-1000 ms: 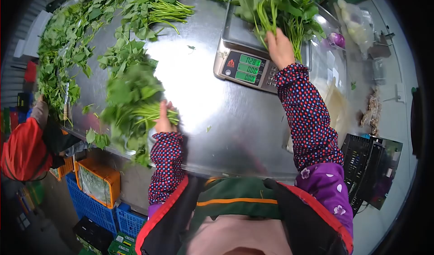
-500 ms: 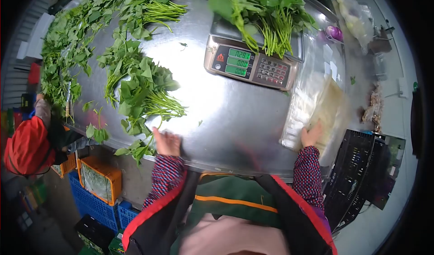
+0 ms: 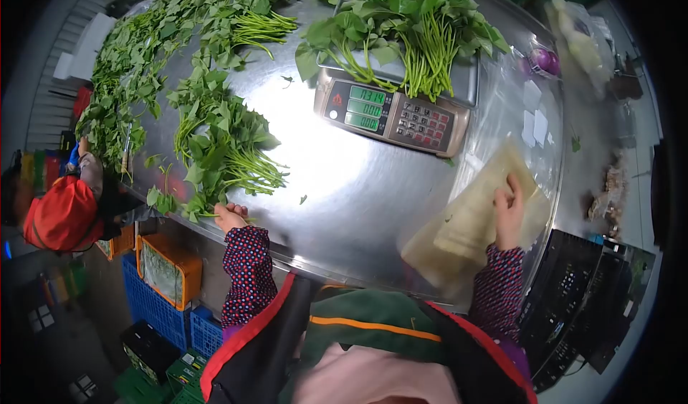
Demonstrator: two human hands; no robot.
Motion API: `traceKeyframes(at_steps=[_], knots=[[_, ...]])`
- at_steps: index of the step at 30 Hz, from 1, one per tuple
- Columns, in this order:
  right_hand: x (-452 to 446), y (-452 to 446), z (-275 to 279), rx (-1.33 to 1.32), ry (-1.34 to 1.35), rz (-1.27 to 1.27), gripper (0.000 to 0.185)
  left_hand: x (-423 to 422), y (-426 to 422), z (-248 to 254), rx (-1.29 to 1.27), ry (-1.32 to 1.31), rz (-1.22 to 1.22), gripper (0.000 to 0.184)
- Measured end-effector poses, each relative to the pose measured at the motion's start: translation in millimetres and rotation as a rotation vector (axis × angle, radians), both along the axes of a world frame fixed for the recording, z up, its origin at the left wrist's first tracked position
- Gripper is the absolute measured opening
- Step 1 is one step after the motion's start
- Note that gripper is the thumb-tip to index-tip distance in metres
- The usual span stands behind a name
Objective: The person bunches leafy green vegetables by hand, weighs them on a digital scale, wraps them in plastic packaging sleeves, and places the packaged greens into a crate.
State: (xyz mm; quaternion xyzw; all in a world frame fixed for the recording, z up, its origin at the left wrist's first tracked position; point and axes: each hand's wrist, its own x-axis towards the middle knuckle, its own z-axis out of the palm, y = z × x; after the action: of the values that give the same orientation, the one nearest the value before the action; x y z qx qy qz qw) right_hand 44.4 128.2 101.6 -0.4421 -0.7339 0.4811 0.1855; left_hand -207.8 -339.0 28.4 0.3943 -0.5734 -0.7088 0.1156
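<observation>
At the table's near edge, my left hand (image 3: pixel 231 217) is closed in a pinch on a thin stem of leafy greens. Just beyond it lies a bunch of leafy greens (image 3: pixel 236 153), stems pointing right. My right hand (image 3: pixel 509 214) grips a yellowish clear plastic bag (image 3: pixel 466 225), which lies skewed over the table with its lower part near the edge. A digital scale (image 3: pixel 390 113) stands farther back, its top display reading about 0.314. On its pan rests a bunch of greens (image 3: pixel 430 45) with long stems toward me.
Loose greens (image 3: pixel 129 81) cover the table's left side. Purple onions (image 3: pixel 545 61) in plastic lie at the right. A person in a red garment (image 3: pixel 63 214) works at the far left. Orange crate (image 3: pixel 168 268) and blue crates (image 3: pixel 154 296) stand below; black equipment (image 3: pixel 573 296) sits at right.
My left hand moved left and closed on a stem. The plastic bag shifted and turned toward me with my right hand. Greens settled on the scale; its reading rose from about 0.291.
</observation>
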Motion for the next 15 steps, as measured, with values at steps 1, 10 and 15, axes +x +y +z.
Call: traceKeyframes(at_steps=[1, 10, 15], knots=[[-12.0, 15.7, 5.2, -0.025, 0.037, 0.021, 0.05, 1.3, 9.8, 8.1, -0.031, 0.04, 0.02, 0.035], [-162.8, 17.8, 18.9, 0.039, 0.202, 0.279, 0.039, -70.0, 261.0, 84.3, -0.55, 0.592, -1.02, 0.056], [-135.0, 56.0, 30.2, -0.002, 0.146, 0.257, 0.044, -55.1, 237.2, 111.6, -0.53, 0.305, -1.144, 0.071]])
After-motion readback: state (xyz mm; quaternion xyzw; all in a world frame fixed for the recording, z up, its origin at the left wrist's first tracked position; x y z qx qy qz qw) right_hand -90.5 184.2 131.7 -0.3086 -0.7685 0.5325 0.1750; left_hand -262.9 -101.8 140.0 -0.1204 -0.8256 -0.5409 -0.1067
